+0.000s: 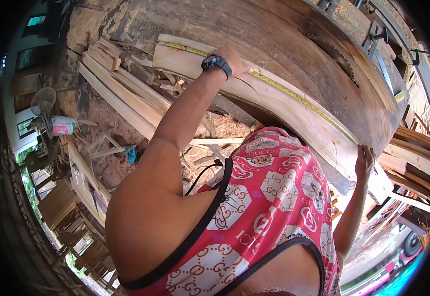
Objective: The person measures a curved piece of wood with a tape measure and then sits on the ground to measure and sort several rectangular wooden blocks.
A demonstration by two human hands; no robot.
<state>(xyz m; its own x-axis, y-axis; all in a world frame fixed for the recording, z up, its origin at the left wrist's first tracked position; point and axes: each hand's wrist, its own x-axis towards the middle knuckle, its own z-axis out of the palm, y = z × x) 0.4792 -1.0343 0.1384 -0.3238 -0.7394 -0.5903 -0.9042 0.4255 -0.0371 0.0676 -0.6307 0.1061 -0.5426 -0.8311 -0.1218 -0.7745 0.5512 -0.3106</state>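
Note:
A pale wooden board [299, 116] lies across the brown wooden worktop [274, 44]. Along its length runs a yellow tape measure [299, 97], pulled out straight. My left hand [228, 60], with a dark watch [216, 65] at the wrist, rests on the board over the tape. Its fingers look curled, and what they hold, if anything, is hidden. At the board's right end my right hand [365, 158] is closed around the near end of the tape. The tape's case cannot be made out inside the fist.
A toothed saw blade [345, 66] stands in a slot of the worktop beyond the board. Long timber strips [121, 96] are stacked on the left. More planks [414, 153] lie at the right. Offcuts and sawdust cover the ground, with a fan [43, 101] farther left.

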